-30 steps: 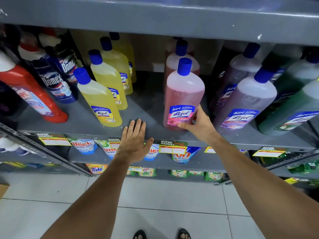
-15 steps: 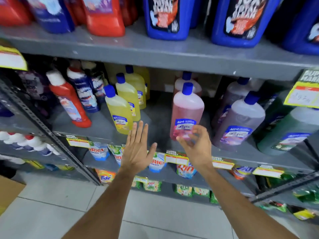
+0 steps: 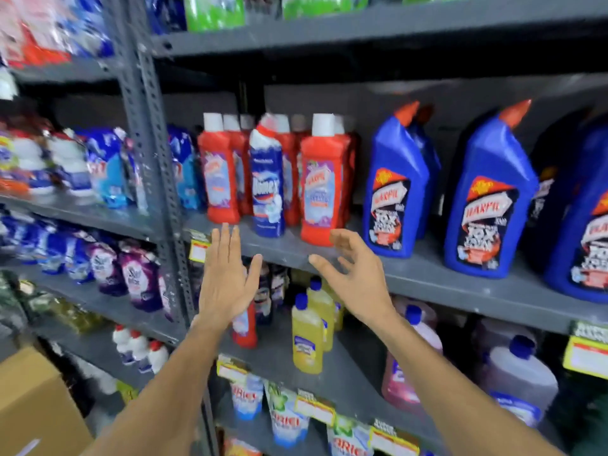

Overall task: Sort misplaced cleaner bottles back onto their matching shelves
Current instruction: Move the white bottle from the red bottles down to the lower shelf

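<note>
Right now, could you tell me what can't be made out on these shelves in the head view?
- Price tags: print lost to motion blur.
- Red bottle on the lower shelf: mostly hidden behind the left hand.
- Rear red Harpic bottles: covered by the Domex bottle and front row.
- Rightmost blue bottle: cut off by the frame edge.

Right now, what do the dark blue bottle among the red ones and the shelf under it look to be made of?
The dark blue bottle looks like glossy moulded plastic: soft highlights on a curved body, a printed label and a white angled neck. The shelf looks like grey painted metal with a matte, scuffed surface; its upright post has punched holes. The blur leaves finer texture unclear.
</note>
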`<state>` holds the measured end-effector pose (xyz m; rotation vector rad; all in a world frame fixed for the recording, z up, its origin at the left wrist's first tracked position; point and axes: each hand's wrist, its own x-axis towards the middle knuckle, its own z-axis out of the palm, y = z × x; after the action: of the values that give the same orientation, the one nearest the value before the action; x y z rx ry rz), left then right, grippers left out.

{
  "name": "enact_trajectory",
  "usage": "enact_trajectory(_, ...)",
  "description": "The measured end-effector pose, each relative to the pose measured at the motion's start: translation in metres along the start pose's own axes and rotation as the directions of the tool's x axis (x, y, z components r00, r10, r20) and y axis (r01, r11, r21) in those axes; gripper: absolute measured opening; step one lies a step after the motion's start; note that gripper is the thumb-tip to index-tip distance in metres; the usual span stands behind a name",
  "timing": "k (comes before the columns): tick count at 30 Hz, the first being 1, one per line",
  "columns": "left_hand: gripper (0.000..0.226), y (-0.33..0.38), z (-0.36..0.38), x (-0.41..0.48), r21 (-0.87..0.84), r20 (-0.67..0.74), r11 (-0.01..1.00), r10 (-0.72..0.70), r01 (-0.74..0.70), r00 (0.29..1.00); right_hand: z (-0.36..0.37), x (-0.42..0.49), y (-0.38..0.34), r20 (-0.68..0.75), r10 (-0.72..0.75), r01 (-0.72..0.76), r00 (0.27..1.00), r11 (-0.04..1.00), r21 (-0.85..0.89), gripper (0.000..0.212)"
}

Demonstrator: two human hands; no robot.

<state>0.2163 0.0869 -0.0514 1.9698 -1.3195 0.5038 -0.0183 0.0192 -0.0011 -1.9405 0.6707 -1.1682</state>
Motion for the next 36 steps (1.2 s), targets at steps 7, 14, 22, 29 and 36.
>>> enact_trajectory(7,0.073,-0.058,-0.020,0.062,0.054,0.253,0.998,0.003,-0.017,0.967,0.069,0.080,-0.023,0.086,0.058,-0.051,0.995,0.996,-0.076,0.085)
enact_trajectory(14,0.079,-0.105,0.003,0.085,0.190,0.378,0.971,0.067,-0.148,0.923,0.127,0.131,-0.008,-0.015,0.071,-0.072,0.997,0.995,-0.071,0.091)
enact_trajectory(22,0.081,-0.119,0.017,0.090,0.149,0.323,0.968,0.147,-0.204,0.935,0.152,0.149,0.003,-0.175,0.062,-0.084,0.983,0.989,-0.119,0.092)
enact_trajectory(29,0.077,-0.123,0.019,0.089,0.108,0.267,0.968,0.190,-0.226,0.945,0.150,0.157,0.003,-0.210,0.069,-0.125,0.975,0.955,-0.268,0.084)
enact_trajectory(36,0.072,-0.125,0.021,0.088,0.105,0.248,0.969,0.193,-0.225,0.949,0.150,0.140,-0.001,-0.257,0.002,-0.041,0.966,0.989,-0.145,0.080)
